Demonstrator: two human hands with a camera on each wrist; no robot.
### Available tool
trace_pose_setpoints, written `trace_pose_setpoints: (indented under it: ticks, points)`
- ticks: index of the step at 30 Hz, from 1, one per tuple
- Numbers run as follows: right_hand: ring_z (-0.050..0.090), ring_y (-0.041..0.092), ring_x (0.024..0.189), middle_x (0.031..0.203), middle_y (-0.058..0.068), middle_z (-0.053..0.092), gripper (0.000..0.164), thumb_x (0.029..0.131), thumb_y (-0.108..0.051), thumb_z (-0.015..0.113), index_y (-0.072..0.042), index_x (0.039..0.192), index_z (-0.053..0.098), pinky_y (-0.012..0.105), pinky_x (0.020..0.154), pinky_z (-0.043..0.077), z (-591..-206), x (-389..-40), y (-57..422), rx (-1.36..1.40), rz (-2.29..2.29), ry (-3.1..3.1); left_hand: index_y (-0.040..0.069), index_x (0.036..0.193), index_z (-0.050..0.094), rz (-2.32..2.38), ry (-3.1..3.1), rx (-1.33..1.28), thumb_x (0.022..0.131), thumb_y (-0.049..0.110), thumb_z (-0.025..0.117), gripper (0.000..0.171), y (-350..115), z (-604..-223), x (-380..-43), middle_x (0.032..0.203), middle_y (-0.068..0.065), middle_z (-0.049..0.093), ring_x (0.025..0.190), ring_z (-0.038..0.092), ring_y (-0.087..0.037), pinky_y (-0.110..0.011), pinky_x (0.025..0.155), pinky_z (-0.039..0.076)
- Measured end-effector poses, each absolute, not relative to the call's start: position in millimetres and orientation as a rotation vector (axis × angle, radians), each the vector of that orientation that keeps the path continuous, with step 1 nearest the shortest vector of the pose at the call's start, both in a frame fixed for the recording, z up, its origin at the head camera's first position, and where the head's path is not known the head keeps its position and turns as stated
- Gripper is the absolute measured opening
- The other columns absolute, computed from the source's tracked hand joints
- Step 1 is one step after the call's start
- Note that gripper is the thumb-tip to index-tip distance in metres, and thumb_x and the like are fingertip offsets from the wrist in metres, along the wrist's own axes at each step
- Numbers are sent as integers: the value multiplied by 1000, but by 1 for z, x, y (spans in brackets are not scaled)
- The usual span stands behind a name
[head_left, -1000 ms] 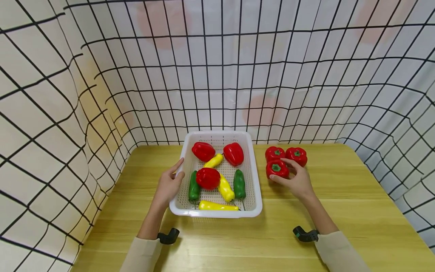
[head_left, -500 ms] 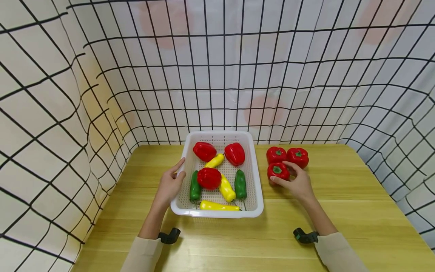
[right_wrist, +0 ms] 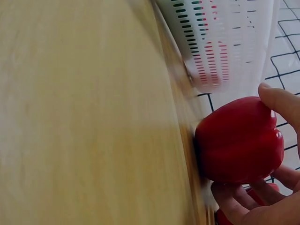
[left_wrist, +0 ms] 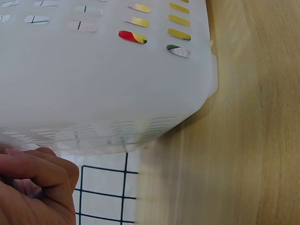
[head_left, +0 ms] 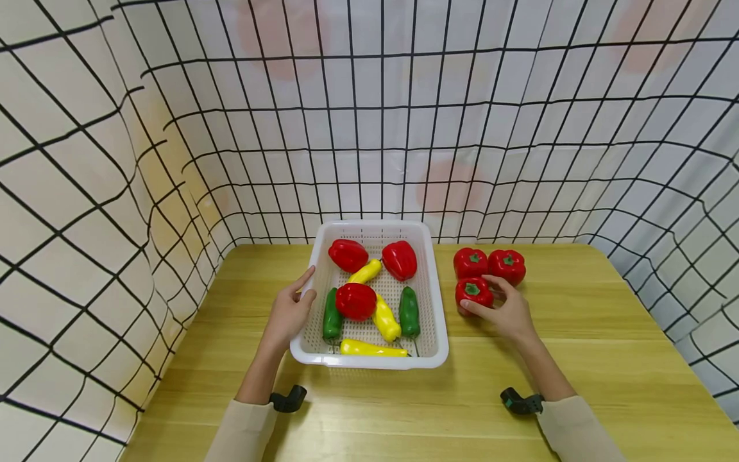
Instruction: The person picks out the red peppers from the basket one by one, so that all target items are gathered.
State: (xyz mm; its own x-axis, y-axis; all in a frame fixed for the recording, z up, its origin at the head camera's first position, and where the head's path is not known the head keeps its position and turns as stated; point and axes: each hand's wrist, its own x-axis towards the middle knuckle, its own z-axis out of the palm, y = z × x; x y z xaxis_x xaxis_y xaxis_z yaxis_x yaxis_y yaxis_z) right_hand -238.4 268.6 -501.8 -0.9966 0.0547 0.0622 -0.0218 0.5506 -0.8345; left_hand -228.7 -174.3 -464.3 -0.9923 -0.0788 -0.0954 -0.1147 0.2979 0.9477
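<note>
A white plastic basket [head_left: 372, 363] stands on the wooden table, with red bell peppers, yellow peppers and green peppers in it. My left hand [head_left: 290, 312] holds the basket's left rim, thumb on top; in the left wrist view its fingers [left_wrist: 51, 171] curl beside the basket wall. To the right of the basket, my right hand [head_left: 510, 314] grips a red bell pepper [head_left: 472, 290] between thumb and fingers. The right wrist view shows this red bell pepper [right_wrist: 239, 145] from the side, down at the tabletop, with fingertips on both sides of it.
Just behind the gripped pepper are two more red bell peppers, one on the left [head_left: 469, 262] and another to its right [head_left: 508, 264]. A white sheet with a black grid [head_left: 392, 128] encloses the back and sides of the table [head_left: 404, 423].
Both hands keep their places and grips. The whole head view has shifted very slightly, and the peppers and basket stay put relative to each other.
</note>
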Motion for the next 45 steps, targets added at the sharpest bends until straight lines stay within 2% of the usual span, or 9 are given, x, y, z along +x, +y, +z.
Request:
trace_pose_setpoints:
  ticks: [3, 6, 9, 14, 17, 26, 32, 37, 45]
  points:
    - [51, 42, 130, 150, 22, 48, 85, 88, -49, 79, -11, 154, 42, 56, 108, 50, -500, -238, 270, -3, 1478, -2688, 43, 151, 50, 1827, 2517, -189, 101, 23, 53, 53, -174, -463, -229, 75, -14, 57, 59, 59, -23, -41, 57, 62]
    - [51, 42, 133, 150, 22, 47, 83, 88, -45, 79, -9, 154, 41, 56, 111, 47, -497, -239, 272, 25, 1492, -2658, 42, 151, 50, 1823, 2523, -193, 101, 24, 53, 53, -174, -463, -229, 76, -15, 58, 59, 59, -23, -41, 56, 62]
    - [52, 40, 133, 149, 20, 49, 80, 89, -42, 80, -7, 151, 44, 47, 111, 48, -493, -239, 273, 49, 1477, -2619, 42, 151, 49, 1823, 2520, -195, 101, 24, 53, 54, -174, -462, -229, 80, -19, 61, 61, 62, -23, -41, 57, 62]
    - [54, 38, 130, 145, 18, 54, 76, 88, -36, 82, -4, 148, 48, 22, 105, 52, -482, -239, 273, 81, 1476, -2531, 43, 151, 49, 1815, 2521, -194, 101, 25, 54, 53, -173, -462, -230, 82, -21, 63, 61, 62, -23, -41, 57, 62]
    - [55, 37, 130, 143, 19, 56, 74, 88, -34, 83, -5, 147, 50, 16, 103, 51, -474, -240, 271, 101, 1483, -2490, 44, 151, 50, 1816, 2519, -189, 101, 25, 54, 53, -173, -463, -230, 80, -19, 62, 60, 61, -22, -40, 56, 62]
    - [52, 40, 136, 150, 18, 50, 76, 88, -40, 81, -12, 150, 48, 53, 113, 45, -457, -243, 258, 122, 1524, -2543, 42, 151, 49, 1836, 2492, -160, 102, 25, 54, 52, -172, -465, -231, 88, -23, 65, 64, 63, -23, -40, 58, 63]
    - [51, 41, 138, 151, 18, 49, 79, 86, -42, 82, -12, 150, 48, 54, 112, 45, -448, -249, 243, 168, 1564, -2550, 44, 151, 49, 1822, 2500, -182, 102, 25, 54, 52, -173, -464, -230, 86, -20, 63, 63, 63, -22, -40, 58, 63]
    - [51, 44, 138, 150, 21, 48, 75, 88, -34, 82, -10, 150, 47, 55, 110, 47, -442, -253, 230, 270, 1588, -2537, 44, 150, 50, 1818, 2509, -193, 101, 25, 54, 53, -174, -463, -230, 76, -11, 58, 60, 59, -19, -37, 56, 61]
    - [48, 37, 140, 152, 12, 50, 76, 86, -36, 84, -14, 149, 49, 55, 116, 43, -436, -258, 200, 367, 1538, -2564, 44, 150, 50, 1827, 2505, -193, 102, 25, 54, 52, -174, -465, -229, 85, -21, 65, 63, 64, -23, -39, 58, 63]
